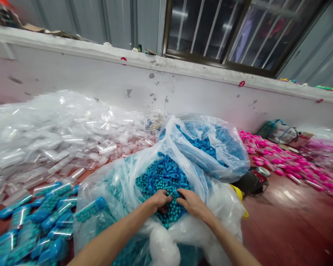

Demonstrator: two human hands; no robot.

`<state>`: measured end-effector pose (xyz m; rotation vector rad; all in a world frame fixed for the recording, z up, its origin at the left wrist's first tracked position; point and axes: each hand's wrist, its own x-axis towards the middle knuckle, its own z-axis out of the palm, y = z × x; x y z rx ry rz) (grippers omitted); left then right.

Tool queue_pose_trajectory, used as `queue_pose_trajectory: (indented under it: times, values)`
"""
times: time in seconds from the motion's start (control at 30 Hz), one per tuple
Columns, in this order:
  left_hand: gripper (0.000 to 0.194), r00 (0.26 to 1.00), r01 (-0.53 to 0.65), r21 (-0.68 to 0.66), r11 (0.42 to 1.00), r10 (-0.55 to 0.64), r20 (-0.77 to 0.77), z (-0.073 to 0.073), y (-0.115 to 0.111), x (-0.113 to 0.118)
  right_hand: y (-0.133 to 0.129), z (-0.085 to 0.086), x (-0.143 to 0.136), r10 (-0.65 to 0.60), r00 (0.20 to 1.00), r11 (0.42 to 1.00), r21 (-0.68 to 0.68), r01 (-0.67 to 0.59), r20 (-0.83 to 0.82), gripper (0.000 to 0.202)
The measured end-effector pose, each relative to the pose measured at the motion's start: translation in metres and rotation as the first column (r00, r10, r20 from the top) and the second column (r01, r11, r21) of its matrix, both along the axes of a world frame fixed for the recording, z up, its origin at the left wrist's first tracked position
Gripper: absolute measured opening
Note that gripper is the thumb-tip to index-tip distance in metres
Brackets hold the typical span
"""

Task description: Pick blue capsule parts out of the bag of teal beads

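Observation:
A translucent plastic bag point(100, 173) stands open before me, holding teal beads point(170, 216) with blue plastic caps point(169, 171) heaped at the back. My left hand point(160, 200) is down among the beads, its fingers curled inward; whatever they hold is hidden. Opposite it, my right hand point(192, 201) reaches in with thumb and forefinger apart, its fingertips beside the blue caps and no clear grip showing. A gap of beads lies between the two hands.
Filled, blue-capped clear tubes point(48, 207) lie at left, before a large pile of clear empty tubes point(58, 136). Behind my bag stands another bag point(233, 147) of blue caps. Pink-capped tubes point(291, 162) spread rightward beside a red jar point(261, 175). A white wall point(100, 77) runs behind.

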<state>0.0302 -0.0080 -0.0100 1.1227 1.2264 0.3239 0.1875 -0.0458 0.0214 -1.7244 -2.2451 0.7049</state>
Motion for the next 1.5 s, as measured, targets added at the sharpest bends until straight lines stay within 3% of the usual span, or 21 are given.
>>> queue_pose_trajectory:
  times: [0.13,0.33,0.43,0.57,0.77,0.9,1.03,1.17,1.3,1.5]
  values:
    - [0.014,0.985,-0.052,-0.096,0.994,0.066,0.157,0.004,-0.002,-0.010,-0.002,0.002,0.002,0.021,0.996,1.000,0.005,-0.022,0.090,0.025]
    - [0.025,0.936,-0.155,-0.101,0.983,0.179,0.302,0.019,-0.018,-0.030,-0.004,0.007,-0.004,0.080,0.940,0.996,0.006,-0.087,0.332,0.020]
    - [0.033,0.919,-0.187,-0.089,0.978,0.206,0.335,0.027,-0.026,-0.038,-0.001,0.015,-0.008,0.028,0.915,0.998,0.048,-0.052,0.403,0.022]
    - [0.042,0.888,-0.246,-0.074,0.966,0.255,0.383,0.032,-0.032,-0.045,0.004,0.028,-0.012,-0.094,0.851,0.979,0.203,-0.015,0.516,0.022]
    - [0.048,0.868,-0.275,-0.117,0.954,0.299,0.397,0.031,-0.035,-0.050,0.021,0.024,-0.040,-0.028,0.877,0.946,0.295,-0.131,0.480,0.017]
    - [0.047,0.874,-0.305,-0.118,0.945,0.327,0.360,0.027,-0.035,-0.052,0.035,0.012,-0.052,0.052,0.897,0.959,0.229,-0.167,0.439,0.029]
    - [0.045,0.885,-0.292,-0.090,0.952,0.305,0.351,0.022,-0.035,-0.051,0.034,0.008,-0.041,0.073,0.955,0.976,0.178,-0.128,0.289,0.043]
    - [0.039,0.913,-0.294,-0.026,0.955,0.289,0.288,0.019,-0.034,-0.048,0.029,0.014,-0.036,0.088,0.907,0.963,0.199,-0.184,0.411,0.043]
    - [0.043,0.913,-0.238,-0.014,0.971,0.229,0.337,0.021,-0.035,-0.049,0.038,0.014,-0.048,0.140,0.842,0.925,0.234,-0.298,0.521,0.036]
    - [0.045,0.903,-0.236,-0.015,0.972,0.225,0.366,0.021,-0.039,-0.050,0.048,0.003,-0.057,0.196,0.877,0.914,0.242,-0.326,0.439,0.028]
